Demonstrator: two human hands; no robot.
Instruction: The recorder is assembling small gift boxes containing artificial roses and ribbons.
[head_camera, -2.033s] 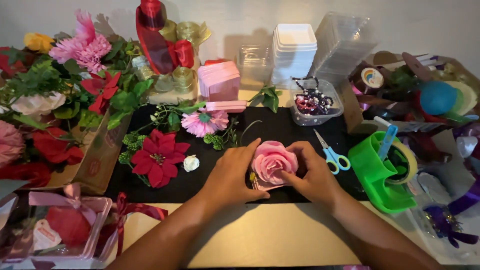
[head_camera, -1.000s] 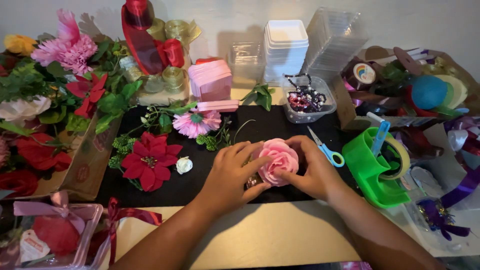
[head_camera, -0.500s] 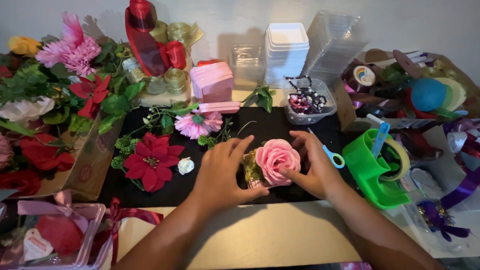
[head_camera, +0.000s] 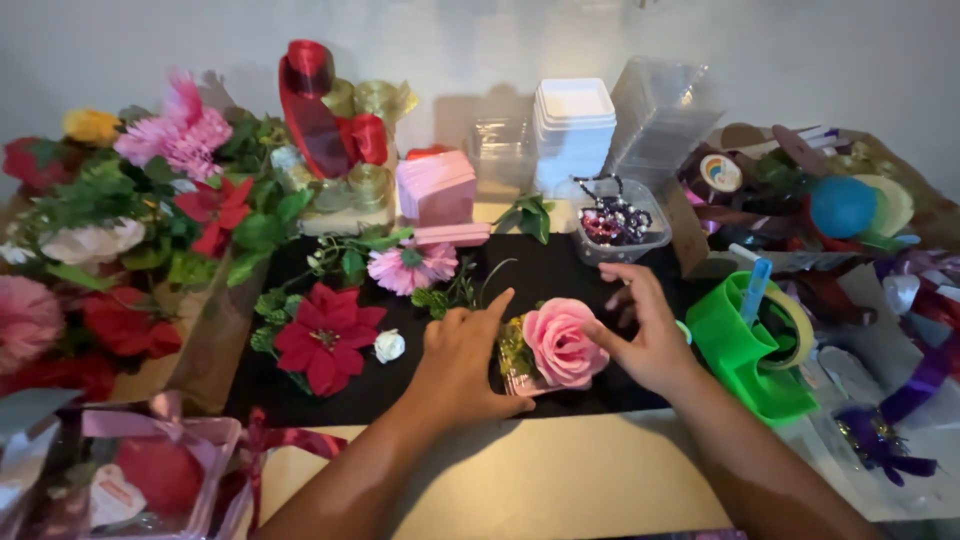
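Observation:
A pink artificial rose sits in a small clear box with a pink base on the black mat. My left hand presses against the box's left side, thumb under the rose. On the rose's right side rests my right hand, fingers spread and touching the petals. Both hands hold the rose box between them.
A red poinsettia, a small white flower and a pink daisy lie on the mat's left. A green tape dispenser stands at right. Behind are stacked white trays, clear lids, ribbon spools and a bead tub.
The rose box has tilted and turned slightly between my hands. My right fingers have lifted and spread, now covering the scissors. The view has shifted a little.

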